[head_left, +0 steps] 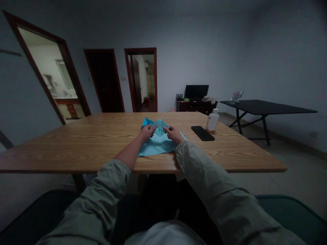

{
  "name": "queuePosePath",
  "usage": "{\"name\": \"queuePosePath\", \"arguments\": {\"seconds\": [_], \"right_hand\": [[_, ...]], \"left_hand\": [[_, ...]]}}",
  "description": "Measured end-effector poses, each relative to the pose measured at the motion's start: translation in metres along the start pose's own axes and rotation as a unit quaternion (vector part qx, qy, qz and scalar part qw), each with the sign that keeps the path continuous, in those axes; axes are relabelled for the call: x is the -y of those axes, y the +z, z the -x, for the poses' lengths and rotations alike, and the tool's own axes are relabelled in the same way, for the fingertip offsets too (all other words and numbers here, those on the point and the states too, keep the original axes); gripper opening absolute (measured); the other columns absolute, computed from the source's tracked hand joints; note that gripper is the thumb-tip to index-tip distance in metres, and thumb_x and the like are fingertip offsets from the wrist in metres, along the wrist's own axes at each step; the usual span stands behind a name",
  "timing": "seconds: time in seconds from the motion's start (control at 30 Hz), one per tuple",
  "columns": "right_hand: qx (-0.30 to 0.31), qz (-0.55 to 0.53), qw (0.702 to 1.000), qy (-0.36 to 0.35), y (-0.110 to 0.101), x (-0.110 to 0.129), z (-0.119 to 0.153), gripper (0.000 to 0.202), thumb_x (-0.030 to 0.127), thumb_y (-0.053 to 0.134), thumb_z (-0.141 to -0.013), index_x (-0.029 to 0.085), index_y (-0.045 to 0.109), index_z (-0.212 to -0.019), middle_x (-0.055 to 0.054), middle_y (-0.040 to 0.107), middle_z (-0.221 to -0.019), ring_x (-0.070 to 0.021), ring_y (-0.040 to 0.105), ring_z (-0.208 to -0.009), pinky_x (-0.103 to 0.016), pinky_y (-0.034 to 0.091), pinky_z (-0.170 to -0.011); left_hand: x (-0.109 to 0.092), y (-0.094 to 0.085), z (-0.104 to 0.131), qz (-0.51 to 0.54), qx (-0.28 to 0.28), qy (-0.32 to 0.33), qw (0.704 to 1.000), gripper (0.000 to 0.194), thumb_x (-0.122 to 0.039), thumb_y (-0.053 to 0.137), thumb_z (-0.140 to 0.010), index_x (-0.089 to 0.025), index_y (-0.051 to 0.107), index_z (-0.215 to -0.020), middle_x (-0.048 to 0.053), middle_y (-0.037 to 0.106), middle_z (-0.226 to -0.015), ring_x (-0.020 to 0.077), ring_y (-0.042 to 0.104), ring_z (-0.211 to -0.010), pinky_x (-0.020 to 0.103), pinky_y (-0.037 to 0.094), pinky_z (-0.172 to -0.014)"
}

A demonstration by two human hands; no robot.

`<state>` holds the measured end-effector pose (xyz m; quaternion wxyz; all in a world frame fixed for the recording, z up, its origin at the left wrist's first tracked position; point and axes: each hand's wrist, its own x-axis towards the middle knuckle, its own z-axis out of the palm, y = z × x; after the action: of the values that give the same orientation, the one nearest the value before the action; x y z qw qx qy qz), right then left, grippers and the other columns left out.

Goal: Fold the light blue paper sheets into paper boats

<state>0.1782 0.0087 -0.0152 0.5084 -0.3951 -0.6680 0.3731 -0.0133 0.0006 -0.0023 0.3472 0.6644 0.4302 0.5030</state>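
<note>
Between my two hands is a small light-blue folded paper, peaked at the top and creased down its middle. My left hand pinches its left side between thumb and fingers. On its right side, my right hand holds it the same way. Beneath lies a larger light-blue sheet, flat on the table near its front edge, partly hidden by my hands and right sleeve. A brighter blue piece shows just behind my left hand; whether it belongs to the sheet I cannot tell.
On the wooden table, a black phone lies right of my hands. A white pump bottle stands upright behind it. Farther off are a black folding table at right and a cabinet with a dark screen by the wall.
</note>
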Motion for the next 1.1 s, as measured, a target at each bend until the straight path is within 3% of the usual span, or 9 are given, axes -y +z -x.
{"name": "queuePosePath", "arguments": {"seconds": [0.23,0.37,0.53,0.63,0.73,0.8,0.87,0.97,1.1], "right_hand": [[0.001,0.006,1.000,0.011,0.002,0.000,0.003,0.034,0.051,0.063,-0.077,0.019,0.054,-0.083,0.007,0.049,-0.053,-0.0078,0.051,-0.044,-0.016,0.036,-0.040],[-0.003,0.006,1.000,0.027,0.006,0.007,0.009,0.028,0.042,0.066,-0.077,0.018,0.055,-0.087,0.008,0.050,-0.052,-0.0058,0.044,-0.040,-0.016,0.035,-0.040],[0.001,0.064,0.998,0.018,0.005,0.011,0.011,0.027,0.038,0.063,-0.080,0.016,0.061,-0.096,0.004,0.059,-0.062,-0.0054,0.043,-0.043,-0.018,0.039,-0.044],[-0.015,0.156,0.987,-0.046,0.005,0.013,0.015,0.043,0.033,0.064,-0.079,0.017,0.058,-0.119,-0.003,0.068,-0.089,-0.0073,0.053,-0.054,-0.022,0.048,-0.058],[0.010,0.235,0.966,-0.110,0.008,0.018,0.021,0.067,0.032,0.064,-0.079,0.020,0.042,-0.141,-0.010,0.063,-0.118,-0.0140,0.063,-0.078,-0.030,0.051,-0.079],[0.032,0.285,0.948,-0.136,0.012,0.020,0.024,0.074,0.034,0.065,-0.079,0.018,0.037,-0.146,-0.015,0.052,-0.136,-0.0211,0.060,-0.107,-0.034,0.046,-0.094],[0.043,0.334,0.930,-0.151,0.015,0.022,0.025,0.077,0.037,0.067,-0.078,0.015,0.037,-0.146,-0.018,0.040,-0.146,-0.0265,0.048,-0.127,-0.038,0.038,-0.105],[0.054,0.374,0.913,-0.155,0.018,0.024,0.026,0.079,0.038,0.066,-0.078,0.015,0.036,-0.147,-0.019,0.039,-0.148,-0.0290,0.044,-0.131,-0.040,0.035,-0.108],[0.059,0.359,0.922,-0.133,0.016,0.027,0.028,0.065,0.033,0.055,-0.088,0.021,0.034,-0.148,-0.013,0.059,-0.131,-0.0249,0.058,-0.116,-0.035,0.043,-0.098]], "left_hand": [[-0.006,0.002,0.003,0.076,0.030,-0.082,0.993,0.041,-0.057,0.061,-0.080,-0.018,0.049,-0.088,-0.002,0.060,-0.067,0.0143,0.065,-0.053,0.020,0.045,-0.044],[-0.008,0.004,0.007,0.098,0.052,-0.134,0.985,0.046,-0.058,0.064,-0.077,-0.020,0.049,-0.099,0.000,0.064,-0.073,0.0170,0.067,-0.054,0.024,0.050,-0.047],[-0.008,0.005,0.010,0.101,0.052,-0.124,0.986,0.047,-0.052,0.069,-0.075,-0.017,0.052,-0.102,0.001,0.065,-0.073,0.0174,0.067,-0.054,0.026,0.052,-0.050],[-0.005,0.004,0.007,0.093,0.038,-0.121,0.988,0.040,-0.046,0.068,-0.078,-0.016,0.053,-0.102,0.000,0.063,-0.068,0.0168,0.065,-0.051,0.028,0.053,-0.051],[-0.002,0.004,0.004,0.089,0.012,-0.120,0.989,0.035,-0.043,0.066,-0.080,-0.016,0.055,-0.100,-0.001,0.062,-0.064,0.0155,0.063,-0.049,0.028,0.052,-0.051],[-0.002,0.004,0.002,0.092,-0.003,-0.121,0.988,0.034,-0.044,0.065,-0.080,-0.016,0.057,-0.098,-0.002,0.061,-0.061,0.0140,0.061,-0.047,0.027,0.052,-0.051],[-0.004,0.005,0.002,0.099,-0.013,-0.122,0.988,0.035,-0.045,0.066,-0.080,-0.016,0.059,-0.099,-0.003,0.060,-0.061,0.0124,0.059,-0.047,0.026,0.052,-0.052],[-0.009,0.007,0.004,0.112,-0.014,-0.124,0.986,0.039,-0.043,0.065,-0.081,-0.016,0.061,-0.108,-0.002,0.061,-0.064,0.0116,0.058,-0.049,0.026,0.052,-0.053],[-0.010,0.011,0.007,0.108,0.021,-0.133,0.985,0.065,-0.041,0.065,-0.081,-0.020,0.043,-0.140,0.000,0.064,-0.072,0.0130,0.059,-0.050,0.030,0.053,-0.055]]}}
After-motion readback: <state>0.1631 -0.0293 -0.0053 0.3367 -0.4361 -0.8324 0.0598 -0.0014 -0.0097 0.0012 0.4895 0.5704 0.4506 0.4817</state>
